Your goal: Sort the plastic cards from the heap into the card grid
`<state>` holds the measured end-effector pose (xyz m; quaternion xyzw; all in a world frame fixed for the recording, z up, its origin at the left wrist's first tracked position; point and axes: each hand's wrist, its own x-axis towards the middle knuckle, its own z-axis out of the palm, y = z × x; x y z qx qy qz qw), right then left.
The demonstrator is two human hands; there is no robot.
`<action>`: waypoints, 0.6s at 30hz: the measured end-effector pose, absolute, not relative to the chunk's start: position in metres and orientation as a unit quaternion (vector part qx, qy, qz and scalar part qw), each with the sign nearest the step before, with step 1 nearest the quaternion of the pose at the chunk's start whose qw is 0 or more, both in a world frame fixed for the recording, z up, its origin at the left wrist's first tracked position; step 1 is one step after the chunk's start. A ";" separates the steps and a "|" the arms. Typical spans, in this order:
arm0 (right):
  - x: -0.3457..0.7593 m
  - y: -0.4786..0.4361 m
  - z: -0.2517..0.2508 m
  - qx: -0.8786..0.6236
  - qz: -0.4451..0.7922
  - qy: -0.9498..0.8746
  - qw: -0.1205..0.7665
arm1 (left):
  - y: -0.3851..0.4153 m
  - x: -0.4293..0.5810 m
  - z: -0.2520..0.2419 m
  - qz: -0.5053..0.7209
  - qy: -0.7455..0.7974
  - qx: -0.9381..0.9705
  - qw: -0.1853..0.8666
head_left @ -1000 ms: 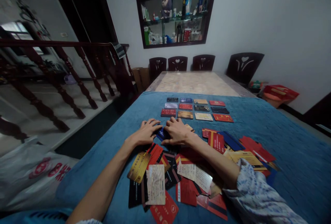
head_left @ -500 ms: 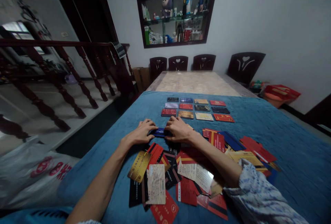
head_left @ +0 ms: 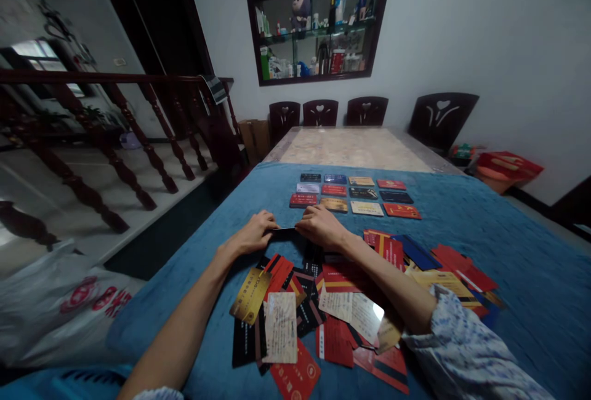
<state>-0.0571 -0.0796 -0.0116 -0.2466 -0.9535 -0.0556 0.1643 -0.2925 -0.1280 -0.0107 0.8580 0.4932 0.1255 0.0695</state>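
Note:
Between my two hands a card (head_left: 284, 228) is seen nearly edge-on, just above the blue cloth. The fingers of my left hand (head_left: 257, 232) pinch its left end, and my right hand (head_left: 320, 226) grips its right end. Beyond them, several cards lie in neat rows, among them a gold card (head_left: 333, 205) and a red card (head_left: 303, 200) in the nearest row. Closer to me a loose heap of cards spreads under my forearms, with a gold card (head_left: 250, 294), a whitish card (head_left: 281, 327) and a red card (head_left: 295, 370) on top.
The blue cloth (head_left: 221, 209) covers the near part of a long table (head_left: 341, 144). A second heap of cards (head_left: 443, 286) lies to the right of my right forearm. Dark chairs (head_left: 368, 111) stand at the far end, a wooden railing (head_left: 115, 80) and plastic bag (head_left: 60, 308) at left.
The card between my hands has turned from showing its blue face to lying almost edge-on to me. Both hands stay in nearly the same place, and the view has shifted slightly.

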 end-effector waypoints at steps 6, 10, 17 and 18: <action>-0.057 -0.075 -0.017 -0.249 -0.062 -0.943 0.210 | -0.125 -0.292 -0.013 0.181 0.482 0.855 0.068; -0.055 -0.073 -0.020 -0.267 -0.049 -0.936 0.225 | -0.125 -0.292 -0.015 0.234 0.477 0.844 0.078; -0.056 -0.076 -0.021 -0.327 -0.030 -0.921 0.211 | -0.125 -0.290 -0.020 0.283 0.491 0.821 0.072; -0.056 -0.077 -0.021 -0.336 -0.032 -0.918 0.209 | -0.125 -0.290 -0.021 0.287 0.496 0.817 0.071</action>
